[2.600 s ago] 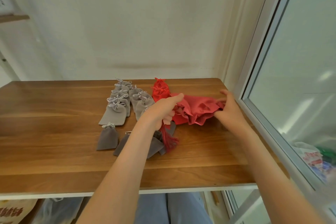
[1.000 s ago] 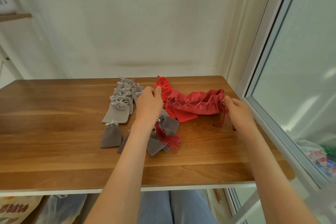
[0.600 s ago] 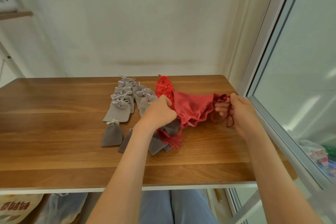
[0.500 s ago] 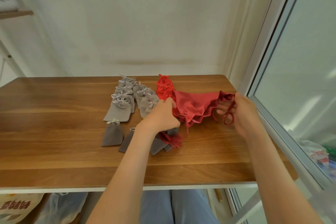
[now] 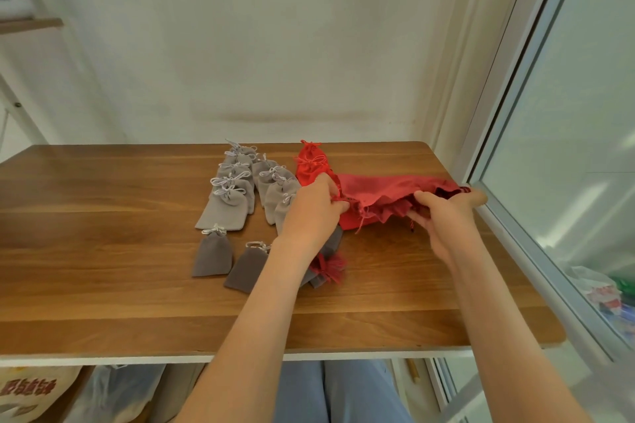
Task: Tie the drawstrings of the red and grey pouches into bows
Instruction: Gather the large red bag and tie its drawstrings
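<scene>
**Clerk:** Surface and surroundings?

**Inspector:** A wooden table [image 5: 103,302] against a pale wall, with a window [image 5: 584,113] along its right edge.

**Clerk:** The item in work?

**Inspector:** One large red pouch [image 5: 385,189], at the far right of the table. It is stretched between both hands, ruffled mouth toward the person.

**Clerk:** The hands?

**Inspector:** The left hand [image 5: 312,213] has curled fingers pinching the pouch's left end. The right hand [image 5: 443,216] grasps the right end, thumb over the gathered edge, fingers reaching toward the window frame.

**Clerk:** Other stock?

**Inspector:** Grey pouches [image 5: 223,216] with pale bows lie in two overlapping rows left of the left hand. Two more lie apart, nearer the front edge. Small red pouches [image 5: 311,165], bows tied, sit just behind the left hand. A red fringed bundle [image 5: 330,268] lies on grey fabric beside the left forearm.
</scene>
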`<action>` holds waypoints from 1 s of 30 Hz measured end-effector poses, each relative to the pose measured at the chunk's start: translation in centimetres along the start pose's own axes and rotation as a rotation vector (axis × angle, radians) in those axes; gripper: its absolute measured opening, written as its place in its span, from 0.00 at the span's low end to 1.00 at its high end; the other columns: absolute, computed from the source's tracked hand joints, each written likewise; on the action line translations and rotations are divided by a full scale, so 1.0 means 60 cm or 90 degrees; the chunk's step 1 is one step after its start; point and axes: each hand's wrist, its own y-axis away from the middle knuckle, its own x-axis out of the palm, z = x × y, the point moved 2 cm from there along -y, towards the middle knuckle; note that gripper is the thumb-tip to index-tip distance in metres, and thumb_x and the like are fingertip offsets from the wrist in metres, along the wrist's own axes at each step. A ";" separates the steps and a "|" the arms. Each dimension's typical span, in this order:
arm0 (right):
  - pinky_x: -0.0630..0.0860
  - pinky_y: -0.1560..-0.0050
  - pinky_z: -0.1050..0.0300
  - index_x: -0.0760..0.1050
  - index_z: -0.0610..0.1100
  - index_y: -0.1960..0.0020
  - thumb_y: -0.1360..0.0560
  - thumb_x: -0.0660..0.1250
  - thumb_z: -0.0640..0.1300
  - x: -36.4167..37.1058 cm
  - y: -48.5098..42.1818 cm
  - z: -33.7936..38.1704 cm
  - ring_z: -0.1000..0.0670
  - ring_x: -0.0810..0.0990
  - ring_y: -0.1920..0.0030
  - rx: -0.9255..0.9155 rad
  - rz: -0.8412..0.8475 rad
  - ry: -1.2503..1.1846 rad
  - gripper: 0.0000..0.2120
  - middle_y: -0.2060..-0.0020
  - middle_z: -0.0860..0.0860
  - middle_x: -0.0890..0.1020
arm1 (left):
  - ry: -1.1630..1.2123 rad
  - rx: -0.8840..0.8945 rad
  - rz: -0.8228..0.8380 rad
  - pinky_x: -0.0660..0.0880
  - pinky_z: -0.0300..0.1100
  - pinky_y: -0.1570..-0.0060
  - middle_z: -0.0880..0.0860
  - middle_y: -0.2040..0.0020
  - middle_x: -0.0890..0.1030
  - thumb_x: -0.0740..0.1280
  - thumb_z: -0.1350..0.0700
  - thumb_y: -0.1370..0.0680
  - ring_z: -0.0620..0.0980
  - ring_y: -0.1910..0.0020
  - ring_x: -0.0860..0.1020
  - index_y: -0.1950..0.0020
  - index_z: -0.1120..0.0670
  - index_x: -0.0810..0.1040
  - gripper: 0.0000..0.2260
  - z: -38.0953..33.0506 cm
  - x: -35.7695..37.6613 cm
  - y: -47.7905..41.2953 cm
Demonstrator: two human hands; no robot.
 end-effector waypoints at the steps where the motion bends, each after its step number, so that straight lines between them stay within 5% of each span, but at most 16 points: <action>1: 0.80 0.54 0.52 0.46 0.45 0.29 0.25 0.61 0.26 0.001 0.002 0.001 0.51 0.79 0.53 0.002 -0.014 -0.024 0.34 0.42 0.43 0.68 | 0.011 -0.020 -0.013 0.66 0.39 0.63 0.49 0.57 0.76 0.69 0.53 0.24 0.46 0.59 0.72 0.49 0.56 0.73 0.10 0.000 -0.002 0.001; 7: 0.79 0.45 0.46 0.44 0.43 0.27 0.26 0.59 0.23 0.016 0.012 0.007 0.49 0.79 0.53 0.011 -0.031 -0.195 0.36 0.44 0.43 0.67 | -0.025 -0.052 -0.076 0.63 0.37 0.67 0.43 0.64 0.73 0.62 0.48 0.21 0.44 0.60 0.73 0.54 0.51 0.74 0.08 -0.013 -0.004 0.008; 12: 0.79 0.46 0.45 0.52 0.46 0.37 0.26 0.59 0.24 0.019 0.013 0.006 0.49 0.79 0.51 0.014 -0.040 -0.272 0.28 0.48 0.44 0.70 | -0.053 -0.021 -0.104 0.61 0.36 0.72 0.46 0.61 0.76 0.64 0.51 0.23 0.46 0.62 0.73 0.49 0.52 0.71 0.06 -0.028 -0.003 0.013; 16: 0.81 0.51 0.47 0.54 0.44 0.35 0.27 0.60 0.23 0.020 0.011 0.002 0.44 0.77 0.43 -0.001 -0.044 -0.321 0.28 0.39 0.40 0.67 | -0.068 0.060 -0.076 0.68 0.38 0.62 0.48 0.53 0.81 0.60 0.56 0.21 0.46 0.55 0.76 0.43 0.51 0.78 0.10 -0.035 0.005 0.018; 19: 0.81 0.51 0.45 0.54 0.44 0.33 0.27 0.60 0.22 0.020 0.010 0.002 0.42 0.76 0.40 -0.011 -0.036 -0.384 0.30 0.36 0.39 0.66 | 0.014 0.057 -0.068 0.70 0.38 0.60 0.48 0.55 0.81 0.60 0.57 0.20 0.44 0.60 0.75 0.43 0.52 0.78 0.10 -0.035 0.006 0.015; 25: 0.82 0.52 0.50 0.57 0.46 0.37 0.24 0.61 0.26 0.021 0.014 0.009 0.45 0.78 0.42 -0.064 -0.071 -0.487 0.24 0.38 0.42 0.70 | 0.370 -0.113 0.056 0.60 0.37 0.75 0.49 0.61 0.83 0.66 0.56 0.22 0.39 0.81 0.62 0.48 0.52 0.65 0.10 -0.025 0.011 0.010; 30: 0.82 0.53 0.51 0.54 0.45 0.30 0.24 0.61 0.27 0.029 0.013 0.014 0.46 0.78 0.43 -0.060 -0.096 -0.535 0.29 0.39 0.43 0.70 | 0.329 -0.069 0.033 0.67 0.38 0.62 0.48 0.52 0.79 0.66 0.53 0.23 0.44 0.59 0.73 0.52 0.49 0.74 0.02 -0.040 0.010 0.003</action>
